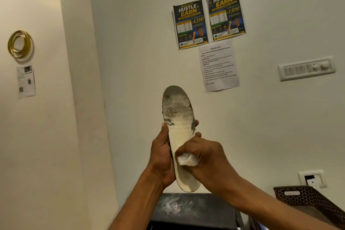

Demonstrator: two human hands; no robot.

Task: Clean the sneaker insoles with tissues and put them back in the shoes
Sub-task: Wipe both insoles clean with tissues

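A: What is shown at this moment?

B: A pale insole point(179, 136) is held upright in front of a cream wall, toe end up. It is gripped along its left edge by the left hand point(162, 157), the thumb on the near face and fingertips curled round the far edge. The grip of the right hand point(203, 157) is closed tightly round a crumpled white tissue point(186, 160), which is pressed against the lower half of the insole.

A: How dirty is the insole?

B: Grey, flaky patches are seen across the upper part, near the toe. The lower part, where the tissue sits, looks cleaner.

A: Where are the shoes?

B: No shoes can be seen. A dark surface with a whitish smear point(194, 209) lies below the hands, and a brown perforated basket point(306, 201) stands at the lower right. Printed posters point(209, 18) and a task sheet point(219, 66) are taped to the wall behind.

A: How should this step be done well?

B: Judging from the marks, the tissue should be worked upward toward the grey toe area with firm strokes. The insole is thin and likely to flex, so it should be backed by the left fingers behind the spot being rubbed. A fresh face of the tissue should be turned outward once it is soiled. The other face is hidden, so its state cannot be told.
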